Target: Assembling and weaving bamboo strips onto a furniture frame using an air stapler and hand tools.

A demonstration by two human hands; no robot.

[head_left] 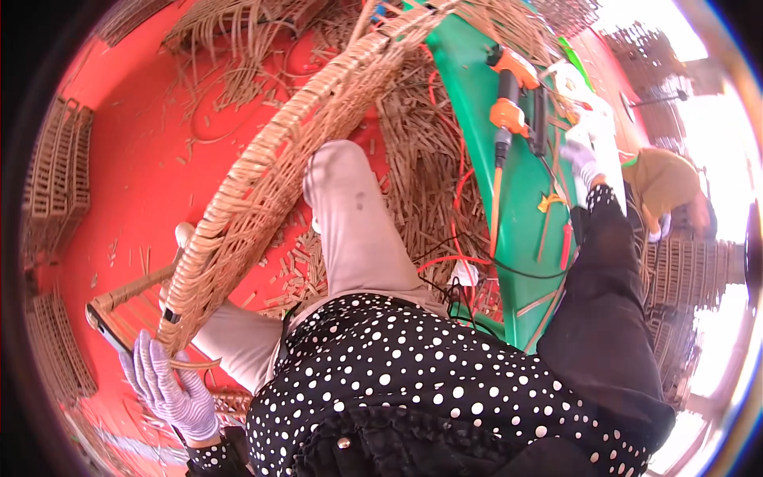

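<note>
A long woven wicker piece (pixel 262 175) with a wrapped, curved rim slants across the view from upper right to lower left. At its lower left end, beside a thin bare frame bar (pixel 131 290), is my left hand (pixel 171 389) in a striped glove. The fingers of this hand are stretched out flat against the frame's corner. My right hand (pixel 582 161), gloved too, reaches out over the right side of a green table (pixel 469 87), next to a white container (pixel 600 127). Blur hides its fingers. An orange and black power tool (pixel 509 115) lies on the table nearby.
Loose wicker strips (pixel 413 151) lie in a heap on the red floor (pixel 143 175). A red-handled tool (pixel 567 245) and a black cable (pixel 524 272) rest on the table. Stacked woven pieces (pixel 60 171) stand at left. Another person (pixel 664 187) bends at far right.
</note>
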